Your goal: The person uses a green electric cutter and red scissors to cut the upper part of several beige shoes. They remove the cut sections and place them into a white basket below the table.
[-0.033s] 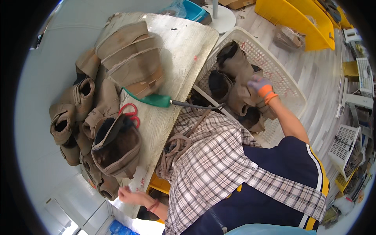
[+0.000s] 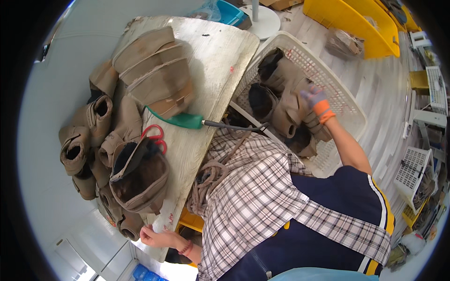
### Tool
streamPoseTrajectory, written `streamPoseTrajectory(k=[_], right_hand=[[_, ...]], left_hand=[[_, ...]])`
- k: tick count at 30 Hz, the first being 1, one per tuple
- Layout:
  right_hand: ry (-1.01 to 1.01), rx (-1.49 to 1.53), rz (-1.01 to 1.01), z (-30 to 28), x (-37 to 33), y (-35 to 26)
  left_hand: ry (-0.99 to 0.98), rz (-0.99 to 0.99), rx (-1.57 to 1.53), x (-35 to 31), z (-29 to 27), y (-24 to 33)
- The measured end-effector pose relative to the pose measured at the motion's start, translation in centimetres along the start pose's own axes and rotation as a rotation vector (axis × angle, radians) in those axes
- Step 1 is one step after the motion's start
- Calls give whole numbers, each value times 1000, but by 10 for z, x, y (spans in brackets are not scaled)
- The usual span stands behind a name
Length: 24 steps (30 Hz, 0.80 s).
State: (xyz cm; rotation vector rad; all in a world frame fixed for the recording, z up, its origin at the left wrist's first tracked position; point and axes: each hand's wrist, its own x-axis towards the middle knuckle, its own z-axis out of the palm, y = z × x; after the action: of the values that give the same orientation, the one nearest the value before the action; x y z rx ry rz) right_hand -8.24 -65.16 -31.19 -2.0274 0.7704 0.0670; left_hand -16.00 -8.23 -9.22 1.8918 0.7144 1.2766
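Observation:
My right hand [image 2: 316, 104], in a purple and orange glove, is over several brown boot uppers [image 2: 287, 117] piled in a white plastic basket [image 2: 344, 100]. Its fingers are smeared by motion, so their grip on the uppers is unclear. My bare left hand [image 2: 159, 238], a reddish bracelet at the wrist, rests by the near edge of the worn table [image 2: 220, 61]. Those fingers are curled closed with nothing visible in them. Close by it lies a wide-mouthed brown upper [image 2: 140, 180] with dark lining. More uppers [image 2: 96, 136] are heaped along the table's left side.
Red-handled scissors [image 2: 155, 136] lie among the uppers. A green tool [image 2: 187, 121] with a black cord crosses the table edge. Brown cords [image 2: 213, 178] hang at my checked apron [image 2: 255, 187]. Yellow bins [image 2: 356, 28] and a bagged bundle [image 2: 345, 43] are at the far right.
My right hand has shifted slightly to the right and down over the basket, and the uppers beneath it have moved a little. The left hand has barely moved.

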Motion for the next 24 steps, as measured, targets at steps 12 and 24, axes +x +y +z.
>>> streamPoseTrajectory(k=[12, 24], right_hand=[[-503, 999, -976, 32, -182, -273], [30, -561, -1047, 242, -102, -310]], left_hand=[[-1400, 110, -619, -96, 87, 129], [-388, -503, -1230, -18, -27, 41]])
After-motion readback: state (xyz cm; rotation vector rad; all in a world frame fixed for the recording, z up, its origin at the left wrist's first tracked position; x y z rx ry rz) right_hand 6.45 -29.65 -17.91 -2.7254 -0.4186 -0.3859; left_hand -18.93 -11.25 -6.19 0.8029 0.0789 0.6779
